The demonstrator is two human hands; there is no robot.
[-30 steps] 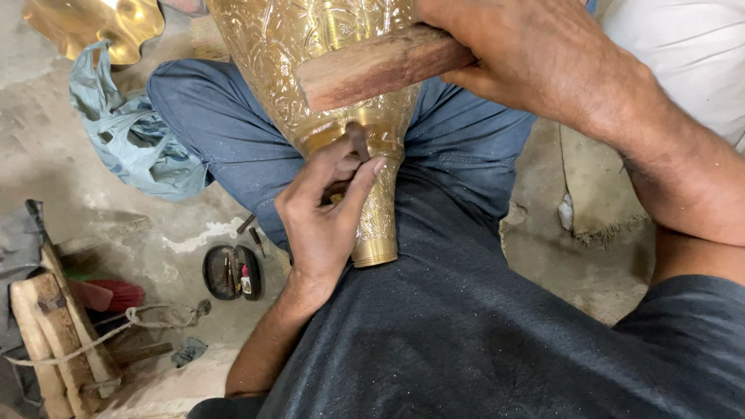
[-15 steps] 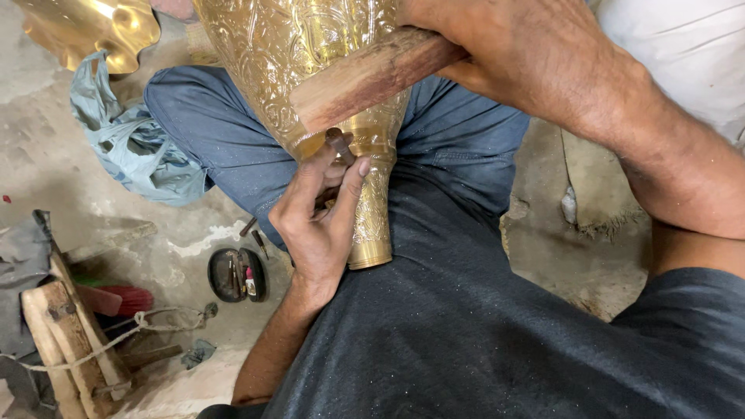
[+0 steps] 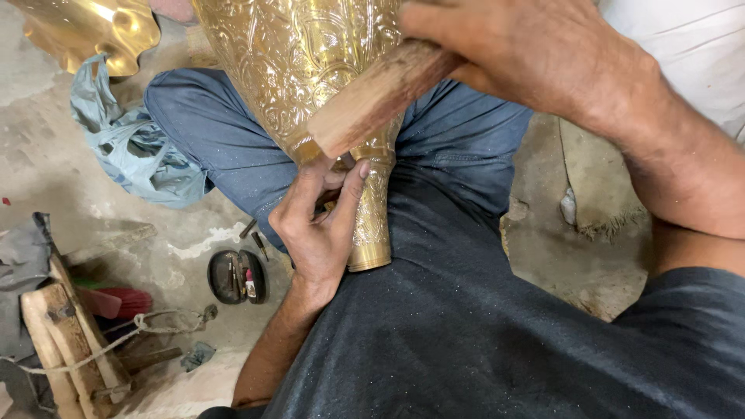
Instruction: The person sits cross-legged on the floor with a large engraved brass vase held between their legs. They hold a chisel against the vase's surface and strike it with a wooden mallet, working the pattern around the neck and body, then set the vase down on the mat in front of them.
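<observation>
An embossed brass vessel (image 3: 299, 74) lies across my lap, its narrow neck (image 3: 371, 221) pointing toward me. My left hand (image 3: 314, 229) wraps the neck just below the body, fingers pinched on a small dark tool that is mostly hidden. My right hand (image 3: 535, 54) grips a wooden block (image 3: 376, 97) that rests against the vessel's lower body, right above my left fingers.
A second shiny brass piece (image 3: 85, 27) lies at the top left, beside a crumpled blue plastic bag (image 3: 132, 151). On the concrete floor sit a small open black case (image 3: 237, 275), wooden pieces tied with cord (image 3: 66, 341) and a worn mat (image 3: 597, 190).
The wooden block has swung down from level to a steep tilt, its end now close over my left fingers. The view has drifted slightly; my left hand stays on the neck.
</observation>
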